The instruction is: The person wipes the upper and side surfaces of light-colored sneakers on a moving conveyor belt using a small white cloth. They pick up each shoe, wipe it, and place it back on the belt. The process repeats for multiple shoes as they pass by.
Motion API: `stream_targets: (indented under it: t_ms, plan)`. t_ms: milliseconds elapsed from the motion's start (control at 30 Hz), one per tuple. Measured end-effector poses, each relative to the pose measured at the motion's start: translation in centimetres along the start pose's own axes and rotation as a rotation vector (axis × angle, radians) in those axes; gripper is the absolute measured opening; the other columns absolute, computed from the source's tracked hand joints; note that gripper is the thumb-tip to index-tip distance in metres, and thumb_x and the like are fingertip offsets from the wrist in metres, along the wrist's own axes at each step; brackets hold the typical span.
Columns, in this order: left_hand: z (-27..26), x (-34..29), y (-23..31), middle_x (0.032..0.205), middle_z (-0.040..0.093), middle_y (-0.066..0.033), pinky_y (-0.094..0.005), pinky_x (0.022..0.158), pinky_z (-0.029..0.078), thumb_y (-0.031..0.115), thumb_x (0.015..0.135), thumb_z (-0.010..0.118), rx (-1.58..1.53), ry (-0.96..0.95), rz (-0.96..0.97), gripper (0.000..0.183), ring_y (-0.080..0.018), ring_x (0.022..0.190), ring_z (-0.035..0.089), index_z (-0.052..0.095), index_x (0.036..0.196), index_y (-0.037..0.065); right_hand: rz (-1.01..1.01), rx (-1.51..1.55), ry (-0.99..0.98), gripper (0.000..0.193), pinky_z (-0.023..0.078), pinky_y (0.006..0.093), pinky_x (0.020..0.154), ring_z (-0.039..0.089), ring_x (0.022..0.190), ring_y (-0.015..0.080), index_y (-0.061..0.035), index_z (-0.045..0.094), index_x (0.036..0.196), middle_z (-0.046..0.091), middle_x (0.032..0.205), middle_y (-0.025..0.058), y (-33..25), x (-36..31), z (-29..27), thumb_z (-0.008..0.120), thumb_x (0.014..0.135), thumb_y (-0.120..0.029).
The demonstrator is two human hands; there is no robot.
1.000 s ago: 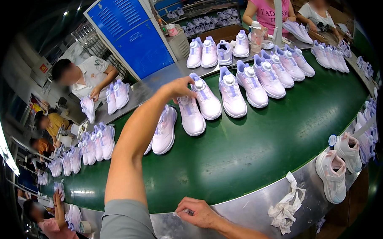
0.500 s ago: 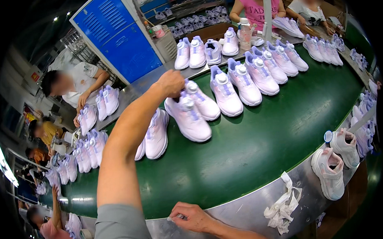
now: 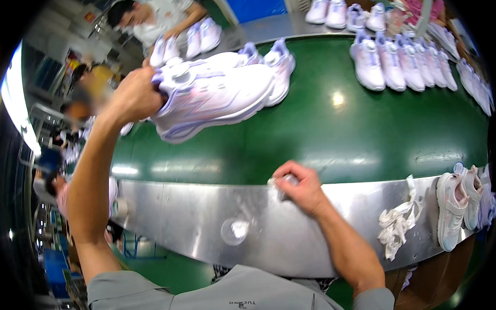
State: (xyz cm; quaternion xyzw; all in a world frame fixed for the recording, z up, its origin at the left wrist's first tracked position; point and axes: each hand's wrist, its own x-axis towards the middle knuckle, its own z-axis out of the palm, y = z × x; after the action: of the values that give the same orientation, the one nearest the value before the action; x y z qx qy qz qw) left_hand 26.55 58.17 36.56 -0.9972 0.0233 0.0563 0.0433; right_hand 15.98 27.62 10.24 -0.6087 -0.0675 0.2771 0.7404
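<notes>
My left hand [image 3: 134, 96] is closed on the heel of a white-and-lilac sneaker [image 3: 218, 93] with a round dial on its tongue. The shoe is raised over the green surface, toe pointing right. A second sneaker [image 3: 231, 58] shows partly behind it, apparently in the same grip. Just beyond, another sneaker [image 3: 280, 72] rests on the green surface, its neighbour mostly hidden. My right hand [image 3: 299, 185] is pinched on a small white wad [image 3: 273, 182] at the metal ledge's far edge; the fingers partly cover the wad. Nearby on the ledge sits a clear round dish [image 3: 224, 232] with white material inside.
A metal ledge [image 3: 173, 217] borders the green surface [image 3: 312, 125] on my side. Crumpled white cloth strips [image 3: 398, 223] and strap shoes [image 3: 451, 213] lie to the right. A row of sneakers [image 3: 395, 62] stands far right. A co-worker [image 3: 164, 18] handles shoes across from me.
My left hand has lifted the sneakers off the green surface and turned them sideways, toes right. The view has swung left. My right hand stays pinched near the ledge's edge.
</notes>
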Motion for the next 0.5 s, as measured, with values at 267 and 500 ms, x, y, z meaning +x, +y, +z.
stream_targets:
  t_ms: [267, 500]
  plan:
    - [14.6, -23.7, -8.4, 0.084, 0.070, -0.0305, -0.0549, 0.081, 0.055, 0.014, 0.074, 0.070, -0.105, 0.113, -0.428, 0.018, -0.0496, 0.082, 0.068, 0.073, 0.078, -0.003, -0.382, -0.631, -0.204, 0.013, 0.056, 0.0346, 0.076, 0.067, 0.086, 0.0229, -0.0012, 0.066, 0.098, 0.068, 0.092, 0.0086, -5.6, -5.0, 6.6, 0.072, 0.086, 0.000]
    - [18.0, -27.4, -7.4, 0.078, 0.070, -0.0259, -0.0516, 0.077, 0.051, 0.023, 0.078, 0.072, -0.113, -0.128, -0.270, 0.024, -0.0427, 0.078, 0.069, 0.075, 0.078, -0.001, -0.674, -1.281, -0.547, 0.012, 0.052, 0.0384, 0.077, 0.061, 0.082, 0.0279, -0.0053, 0.059, 0.085, 0.064, 0.084, 0.0102, -4.4, -5.3, 14.0, 0.065, 0.074, -0.004]
